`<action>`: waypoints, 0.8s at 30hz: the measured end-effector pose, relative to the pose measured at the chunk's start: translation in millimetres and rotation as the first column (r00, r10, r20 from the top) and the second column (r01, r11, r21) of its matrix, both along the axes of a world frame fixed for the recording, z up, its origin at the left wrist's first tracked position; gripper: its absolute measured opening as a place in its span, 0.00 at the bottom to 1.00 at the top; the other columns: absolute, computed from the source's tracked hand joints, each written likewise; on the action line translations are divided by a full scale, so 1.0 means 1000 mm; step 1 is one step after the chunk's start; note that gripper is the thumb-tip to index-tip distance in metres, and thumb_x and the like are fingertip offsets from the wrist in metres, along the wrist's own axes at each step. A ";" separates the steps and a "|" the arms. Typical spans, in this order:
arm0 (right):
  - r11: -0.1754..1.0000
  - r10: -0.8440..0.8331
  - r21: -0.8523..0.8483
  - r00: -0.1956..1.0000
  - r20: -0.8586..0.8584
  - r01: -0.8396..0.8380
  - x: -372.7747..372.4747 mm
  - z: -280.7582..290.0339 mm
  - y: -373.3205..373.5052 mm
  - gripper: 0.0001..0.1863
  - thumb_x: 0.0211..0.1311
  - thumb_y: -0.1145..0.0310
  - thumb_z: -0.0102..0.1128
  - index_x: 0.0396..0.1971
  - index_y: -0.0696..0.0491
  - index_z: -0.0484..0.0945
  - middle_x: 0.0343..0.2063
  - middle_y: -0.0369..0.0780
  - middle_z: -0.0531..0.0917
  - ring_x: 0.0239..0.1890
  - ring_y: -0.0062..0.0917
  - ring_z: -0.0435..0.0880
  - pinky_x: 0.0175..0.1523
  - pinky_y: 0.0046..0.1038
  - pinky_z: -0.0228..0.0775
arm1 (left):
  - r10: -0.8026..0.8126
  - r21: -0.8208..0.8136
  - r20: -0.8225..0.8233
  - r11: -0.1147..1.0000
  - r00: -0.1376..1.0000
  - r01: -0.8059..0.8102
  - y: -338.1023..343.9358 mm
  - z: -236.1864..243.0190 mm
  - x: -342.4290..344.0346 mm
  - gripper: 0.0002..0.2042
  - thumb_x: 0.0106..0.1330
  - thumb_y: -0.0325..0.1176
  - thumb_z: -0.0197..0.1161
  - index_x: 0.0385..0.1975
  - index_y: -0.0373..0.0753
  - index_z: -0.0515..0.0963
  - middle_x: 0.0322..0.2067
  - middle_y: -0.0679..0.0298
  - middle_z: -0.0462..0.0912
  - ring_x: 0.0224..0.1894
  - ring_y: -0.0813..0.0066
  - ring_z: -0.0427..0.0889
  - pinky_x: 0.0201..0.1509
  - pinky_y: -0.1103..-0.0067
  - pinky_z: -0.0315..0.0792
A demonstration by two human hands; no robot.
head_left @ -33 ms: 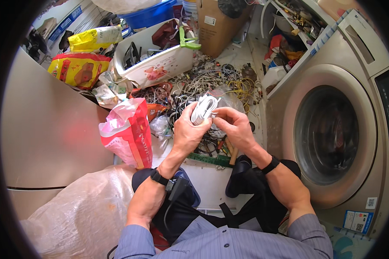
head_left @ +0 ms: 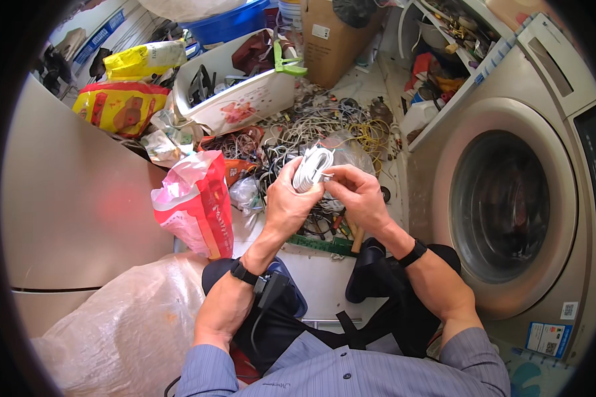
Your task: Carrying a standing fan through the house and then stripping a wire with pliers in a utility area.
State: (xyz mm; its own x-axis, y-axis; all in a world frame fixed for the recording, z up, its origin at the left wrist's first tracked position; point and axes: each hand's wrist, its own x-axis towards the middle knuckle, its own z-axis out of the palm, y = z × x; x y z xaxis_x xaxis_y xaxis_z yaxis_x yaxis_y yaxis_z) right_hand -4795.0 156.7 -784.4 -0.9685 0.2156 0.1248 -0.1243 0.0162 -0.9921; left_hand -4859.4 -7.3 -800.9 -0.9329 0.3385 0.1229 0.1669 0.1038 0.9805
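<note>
Barely anything has moved since the earlier frame: we see at most a slight shift of the right hand (head_left: 363, 198) at the coil of white cable (head_left: 311, 169), while the left hand (head_left: 289, 204) holds its place. We find the coil raised in front of the body, above a tangle of cables (head_left: 311, 132) on the floor, its long axis tilted, upper end leaning toward the right. It lies just beyond the left palm, and to the left of the right fingertips; both hands touch it, though the left has the fuller hold.

We see the left hand closed around the coil's lower part, thumb across the near side. The right is bent inward, thumb and forefinger drawn together, seemingly pinching the coil's right edge; we cannot tell exactly which strand. Left of the forearms stands a red plastic bag (head_left: 213, 210); on the far right, a front-loading washing machine (head_left: 553, 83).
</note>
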 end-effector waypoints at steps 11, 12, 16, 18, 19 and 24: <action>0.879 0.007 0.475 0.993 -0.114 0.048 0.001 -0.007 0.003 0.05 0.64 0.74 0.65 0.37 0.60 0.82 0.29 0.40 0.79 0.30 0.24 0.78 0.37 0.27 0.71 | -0.184 -0.236 -0.184 0.962 0.965 0.139 -0.005 -0.002 0.002 0.36 0.60 0.37 0.67 0.72 0.41 0.67 0.48 0.46 0.86 0.45 0.54 0.89 0.51 0.69 0.81; 0.862 0.025 0.505 0.994 -0.103 0.030 -0.001 -0.008 0.004 0.06 0.65 0.73 0.65 0.37 0.60 0.82 0.29 0.40 0.78 0.30 0.25 0.78 0.37 0.28 0.71 | -0.175 -0.233 -0.118 0.962 0.978 0.144 -0.005 -0.001 0.003 0.37 0.60 0.37 0.67 0.72 0.41 0.66 0.48 0.46 0.86 0.46 0.54 0.89 0.51 0.69 0.81; 0.849 0.060 0.528 0.995 -0.075 -0.011 0.001 -0.007 0.008 0.07 0.66 0.72 0.65 0.37 0.60 0.81 0.29 0.41 0.77 0.30 0.27 0.77 0.37 0.29 0.71 | -0.163 -0.259 -0.042 0.955 0.986 0.147 -0.004 -0.003 0.005 0.39 0.61 0.35 0.67 0.75 0.39 0.61 0.51 0.48 0.86 0.47 0.62 0.87 0.52 0.71 0.80; 0.856 0.057 0.517 0.995 -0.077 -0.010 0.003 -0.007 0.005 0.07 0.66 0.71 0.65 0.37 0.60 0.81 0.29 0.41 0.77 0.29 0.26 0.77 0.37 0.29 0.71 | -0.149 -0.236 -0.058 0.963 0.987 0.131 -0.004 -0.004 0.005 0.39 0.60 0.37 0.68 0.74 0.38 0.62 0.49 0.44 0.86 0.48 0.51 0.88 0.52 0.67 0.80; 0.872 0.036 0.490 0.997 -0.063 -0.001 0.004 -0.008 0.002 0.07 0.66 0.72 0.64 0.37 0.60 0.81 0.29 0.40 0.77 0.28 0.24 0.77 0.36 0.28 0.71 | -0.148 -0.266 -0.131 0.958 0.980 0.109 -0.005 -0.007 0.004 0.39 0.60 0.37 0.68 0.74 0.38 0.62 0.50 0.43 0.85 0.49 0.51 0.88 0.53 0.67 0.80; 0.939 0.008 0.343 0.997 0.071 -0.032 0.005 -0.009 0.001 0.07 0.66 0.72 0.63 0.35 0.62 0.80 0.28 0.37 0.78 0.27 0.18 0.76 0.33 0.26 0.70 | -0.174 -0.306 -0.159 0.944 0.972 0.119 -0.006 -0.009 0.002 0.39 0.60 0.37 0.68 0.73 0.37 0.63 0.51 0.42 0.84 0.51 0.54 0.87 0.54 0.67 0.80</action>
